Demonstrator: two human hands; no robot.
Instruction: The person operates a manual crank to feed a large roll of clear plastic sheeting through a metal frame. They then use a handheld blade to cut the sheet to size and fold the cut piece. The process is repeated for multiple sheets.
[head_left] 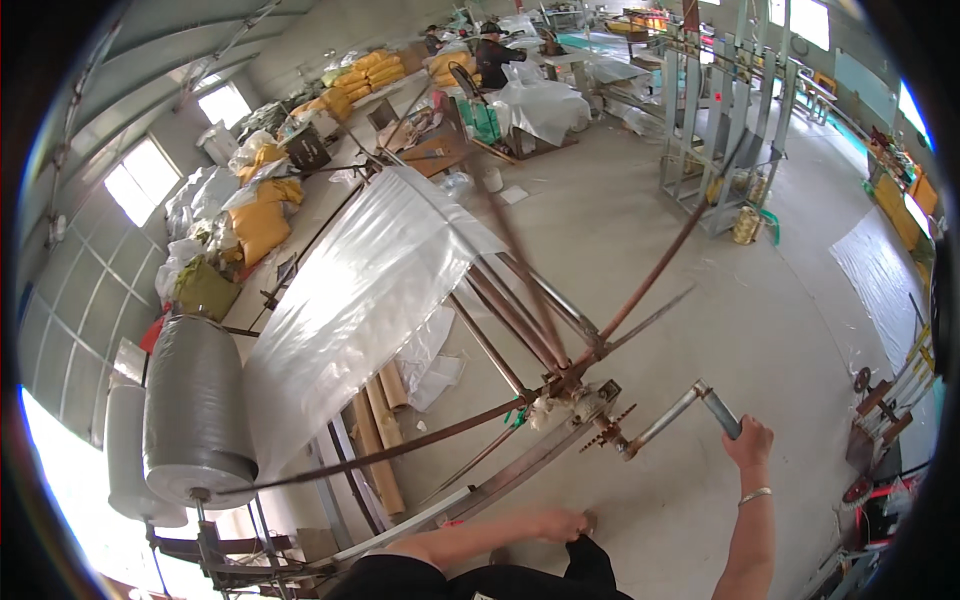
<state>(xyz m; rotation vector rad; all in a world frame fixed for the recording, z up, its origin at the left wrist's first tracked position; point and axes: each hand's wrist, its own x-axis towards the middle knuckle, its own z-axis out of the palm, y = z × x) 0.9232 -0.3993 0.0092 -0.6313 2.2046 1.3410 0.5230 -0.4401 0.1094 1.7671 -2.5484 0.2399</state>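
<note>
My right hand (750,443) is wrapped round the grey grip of a metal crank handle (672,418), at the lower right. The crank joins the hub of a rusty reel frame (560,380), beside a toothed sprocket (612,428). A wide sheet of clear plastic film (365,270) stretches from a large film roll (195,410) at the left up over the reel's bars. In front of my body, above my dark-clothed leg, my left hand (562,524) is closed with its fingers curled. What it holds, if anything, is hidden.
A second roll (128,450) stands behind the first. Cardboard tubes (378,455) lie on the floor under the film. Yellow sacks (262,225) are heaped along the left wall. A metal rack (715,130) stands at the far right. A person (493,60) is at the back.
</note>
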